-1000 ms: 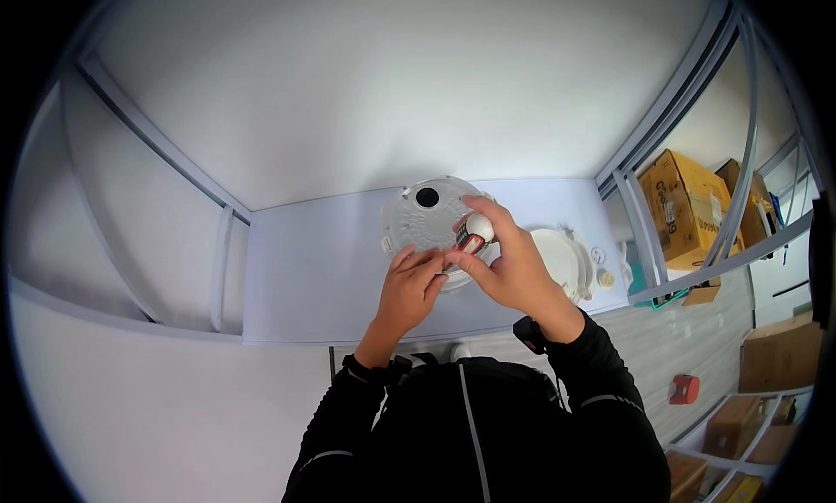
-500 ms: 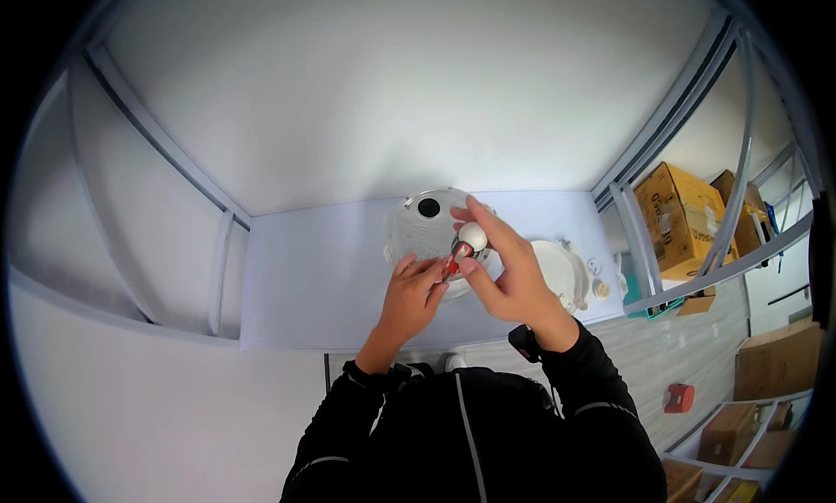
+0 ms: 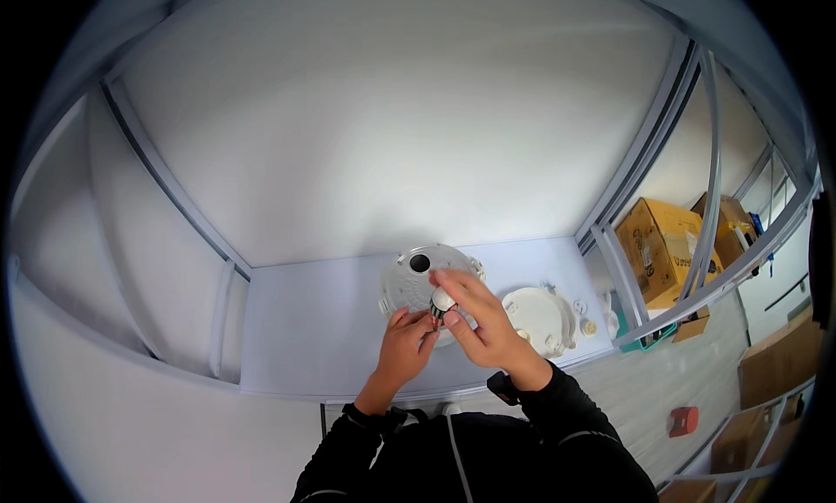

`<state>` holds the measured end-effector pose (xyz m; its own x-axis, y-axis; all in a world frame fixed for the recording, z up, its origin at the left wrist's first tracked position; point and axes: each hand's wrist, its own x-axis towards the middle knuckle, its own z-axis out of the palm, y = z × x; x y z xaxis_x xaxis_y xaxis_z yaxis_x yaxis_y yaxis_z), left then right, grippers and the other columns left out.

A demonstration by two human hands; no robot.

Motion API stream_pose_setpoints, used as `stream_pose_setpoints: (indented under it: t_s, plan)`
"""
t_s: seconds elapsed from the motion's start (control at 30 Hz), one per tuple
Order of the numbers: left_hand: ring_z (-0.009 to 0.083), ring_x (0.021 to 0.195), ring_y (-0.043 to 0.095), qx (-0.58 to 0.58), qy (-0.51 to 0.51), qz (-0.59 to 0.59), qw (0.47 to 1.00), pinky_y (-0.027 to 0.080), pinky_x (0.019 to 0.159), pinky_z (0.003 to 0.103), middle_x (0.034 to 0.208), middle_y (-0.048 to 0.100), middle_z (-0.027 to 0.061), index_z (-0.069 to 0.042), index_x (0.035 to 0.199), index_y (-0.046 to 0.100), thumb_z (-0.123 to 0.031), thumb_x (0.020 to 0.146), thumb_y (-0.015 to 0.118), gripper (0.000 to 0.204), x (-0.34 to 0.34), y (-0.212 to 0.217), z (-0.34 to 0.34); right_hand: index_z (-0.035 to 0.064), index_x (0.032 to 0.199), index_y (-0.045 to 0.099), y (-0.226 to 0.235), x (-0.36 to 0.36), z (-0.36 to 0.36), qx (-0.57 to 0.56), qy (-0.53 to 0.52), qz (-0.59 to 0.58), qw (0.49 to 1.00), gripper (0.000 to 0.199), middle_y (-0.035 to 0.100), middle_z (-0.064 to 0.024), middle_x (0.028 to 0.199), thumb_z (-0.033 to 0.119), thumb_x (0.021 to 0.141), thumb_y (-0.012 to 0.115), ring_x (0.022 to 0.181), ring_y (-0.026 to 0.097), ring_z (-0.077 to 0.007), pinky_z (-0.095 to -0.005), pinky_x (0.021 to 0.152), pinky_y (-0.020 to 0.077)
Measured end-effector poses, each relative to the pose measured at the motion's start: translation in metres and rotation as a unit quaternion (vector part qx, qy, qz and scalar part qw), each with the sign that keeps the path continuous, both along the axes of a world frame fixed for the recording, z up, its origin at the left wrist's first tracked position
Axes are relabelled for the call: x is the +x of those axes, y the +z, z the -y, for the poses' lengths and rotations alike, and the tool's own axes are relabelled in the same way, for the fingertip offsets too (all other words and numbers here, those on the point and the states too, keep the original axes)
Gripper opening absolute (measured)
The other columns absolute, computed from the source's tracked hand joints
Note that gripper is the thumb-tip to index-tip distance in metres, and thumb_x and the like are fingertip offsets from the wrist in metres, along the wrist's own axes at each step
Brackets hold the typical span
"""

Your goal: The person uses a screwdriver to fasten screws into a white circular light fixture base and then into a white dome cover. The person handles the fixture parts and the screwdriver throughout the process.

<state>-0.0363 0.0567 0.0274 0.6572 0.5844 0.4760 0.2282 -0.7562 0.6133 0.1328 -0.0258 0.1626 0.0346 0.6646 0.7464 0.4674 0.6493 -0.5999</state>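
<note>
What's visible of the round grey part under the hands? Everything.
The round grey part lies on the pale table, broad face up, its near side largely hidden by the left hand and right hand. It looks like plastic, with a dark round spot toward the far edge and small protrusions along the rim. I can't tell whether the hands touch it.

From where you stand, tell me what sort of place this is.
Probably a small workshop or assembly bay: a pale table with metal framing at its ends, round pale parts lying on it, and cardboard boxes beyond its right end.
</note>
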Motion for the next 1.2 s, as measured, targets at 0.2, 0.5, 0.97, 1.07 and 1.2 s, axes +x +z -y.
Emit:
stream_pose_setpoints:
  t_s: [0.2, 0.5, 0.97, 1.07, 1.2]
  plan:
    - [0.0332, 0.118, 0.071, 0.009, 0.001, 0.019, 1.0, 0.044, 0.115, 0.052, 0.123, 0.078, 0.015, -0.007, 0.124, 0.074, -0.012, 0.095, 0.076, 0.029, 0.003, 0.006, 0.003, 0.0024, 0.143, 0.069, -0.023, 0.007, 0.004, -0.004, -0.037, 0.07, 0.997, 0.051, 0.063, -0.0203, 0.139, 0.014, 0.096, 0.082, 0.112, 0.068, -0.0344, -0.0414, 0.095, 0.0578]
    - [0.0327, 0.121, 0.071, -0.019, 0.003, 0.018, 1.0, 0.044, 0.116, 0.051, 0.125, 0.078, 0.0151, -0.006, 0.127, 0.074, -0.009, 0.093, 0.078, 0.034, -0.002, 0.009, 0.005, 0.0048, 0.139, 0.074, 0.0, 0.002, -0.001, -0.017, -0.011, 0.044, 0.999, 0.048, 0.061, -0.0149, 0.119, 0.009, 0.092, 0.085, 0.106, 0.065, -0.0283, -0.0395, 0.091, 0.0589]
    - [0.0323, 0.121, 0.071, -0.031, 0.003, 0.011, 0.999, 0.044, 0.119, 0.052, 0.125, 0.078, 0.0147, -0.007, 0.138, 0.072, -0.007, 0.092, 0.077, 0.046, -0.001, 0.012, 0.004, 0.0043, 0.14, 0.073, -0.011, 0.007, 0.0, -0.05, -0.052, 0.051, 0.996, 0.051, 0.059, -0.0202, 0.137, 0.011, 0.092, 0.086, 0.117, 0.065, -0.0317, -0.0416, 0.098, 0.0575]
    - [0.0326, 0.119, 0.071, -0.024, 0.0, 0.026, 0.999, 0.044, 0.118, 0.052, 0.124, 0.078, 0.0155, -0.007, 0.138, 0.071, -0.007, 0.091, 0.078, 0.047, -0.002, 0.008, 0.003, 0.0018, 0.145, 0.068, -0.016, 0.011, 0.003, -0.019, -0.099, 0.123, 0.987, 0.049, 0.058, -0.0269, 0.151, 0.004, 0.097, 0.078, 0.128, 0.065, -0.0369, -0.0435, 0.103, 0.0554]
    - [0.0323, 0.119, 0.071, -0.021, 0.007, 0.031, 0.999, 0.044, 0.118, 0.051, 0.125, 0.078, 0.0149, -0.007, 0.138, 0.072, -0.008, 0.091, 0.078, 0.048, -0.001, 0.008, 0.004, 0.0028, 0.137, 0.073, -0.003, -0.006, -0.005, 0.0, -0.089, 0.063, 0.994, 0.05, 0.061, -0.0174, 0.129, 0.01, 0.09, 0.087, 0.108, 0.065, -0.0312, -0.0398, 0.093, 0.0573]
